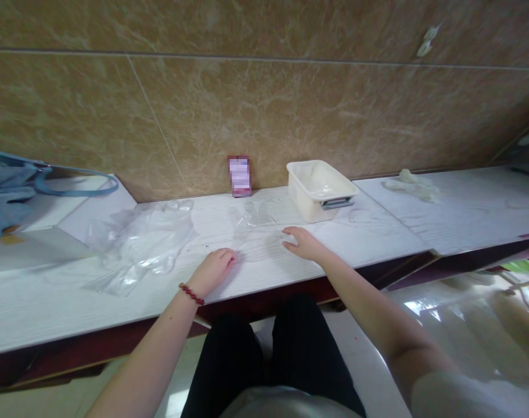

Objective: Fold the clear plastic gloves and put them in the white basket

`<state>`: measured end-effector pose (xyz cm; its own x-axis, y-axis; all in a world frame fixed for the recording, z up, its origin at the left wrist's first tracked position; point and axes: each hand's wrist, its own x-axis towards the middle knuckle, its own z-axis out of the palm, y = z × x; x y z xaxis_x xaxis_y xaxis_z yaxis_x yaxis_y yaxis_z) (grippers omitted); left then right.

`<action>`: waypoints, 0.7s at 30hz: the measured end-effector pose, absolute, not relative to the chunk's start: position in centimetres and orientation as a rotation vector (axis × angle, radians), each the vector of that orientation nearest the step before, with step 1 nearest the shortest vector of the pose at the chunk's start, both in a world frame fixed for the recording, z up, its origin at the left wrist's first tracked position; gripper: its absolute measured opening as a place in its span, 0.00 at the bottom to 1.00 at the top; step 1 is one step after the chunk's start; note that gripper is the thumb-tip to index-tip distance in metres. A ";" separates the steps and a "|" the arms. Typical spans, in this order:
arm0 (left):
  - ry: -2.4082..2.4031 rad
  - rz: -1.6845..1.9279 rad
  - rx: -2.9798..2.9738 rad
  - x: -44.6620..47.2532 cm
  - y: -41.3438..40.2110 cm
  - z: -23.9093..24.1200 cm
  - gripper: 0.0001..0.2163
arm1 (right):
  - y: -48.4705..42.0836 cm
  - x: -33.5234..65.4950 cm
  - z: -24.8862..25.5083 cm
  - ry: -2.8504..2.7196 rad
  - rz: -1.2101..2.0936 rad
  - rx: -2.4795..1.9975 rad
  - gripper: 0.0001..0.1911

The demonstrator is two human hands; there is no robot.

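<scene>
My left hand (215, 270), with a dark red bead bracelet (191, 294) at the wrist, is low over the white counter with its fingers curled closed. Whatever may be in those fingers is too small to make out. Across from it, my right hand (304, 243) has thumb and forefinger apart and nothing visible between them. A thin clear plastic bag (251, 216) lies flat just beyond and between both hands; its edges are hard to see. Close behind my right hand stands a cream plastic bin (310, 204) with a grey handle, apparently holding clear plastic.
Left on the counter (220, 305) is a heap of clear plastic bags (153, 238), beside a white box (50, 247) and a blue strapped bag (11, 194). A phone (240, 176) leans on the tiled wall. A pale crumpled cloth (412, 186) lies at right.
</scene>
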<state>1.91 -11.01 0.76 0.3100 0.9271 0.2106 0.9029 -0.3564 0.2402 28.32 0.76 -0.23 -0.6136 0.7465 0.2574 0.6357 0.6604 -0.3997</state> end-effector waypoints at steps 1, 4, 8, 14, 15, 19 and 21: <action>1.746 0.481 2.468 2.0 -11.0 0.8 0.11 | 1.4 27.8 -0.3 -2.473 0.353 -1.113 0.19; 1.758 0.507 2.432 2.2 -11.2 0.8 0.11 | 3.5 26.0 -0.2 -2.539 0.295 -1.169 0.23; 1.721 0.599 2.406 2.3 -11.6 0.6 0.11 | 5.0 24.3 0.2 -2.677 0.286 -1.153 0.25; 1.690 0.615 2.419 2.6 -13.1 0.9 0.12 | 3.7 24.7 0.5 -2.834 0.268 -1.015 0.22; 1.677 0.616 2.425 2.7 -13.5 1.1 0.12 | 3.3 25.0 0.5 -2.846 0.280 -0.994 0.22; 1.608 0.602 2.438 3.3 -15.5 1.6 0.11 | 1.2 26.2 1.1 -2.878 0.367 -0.896 0.25; 1.566 0.597 2.454 3.5 -16.4 1.6 0.11 | 0.2 26.8 1.4 -2.900 0.426 -0.828 0.28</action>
<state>3.51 -16.40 1.58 0.3687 0.8980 0.2401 0.8300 -0.4343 0.3500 26.81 0.21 1.44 -0.8480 0.5297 0.0153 0.5030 0.8137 -0.2914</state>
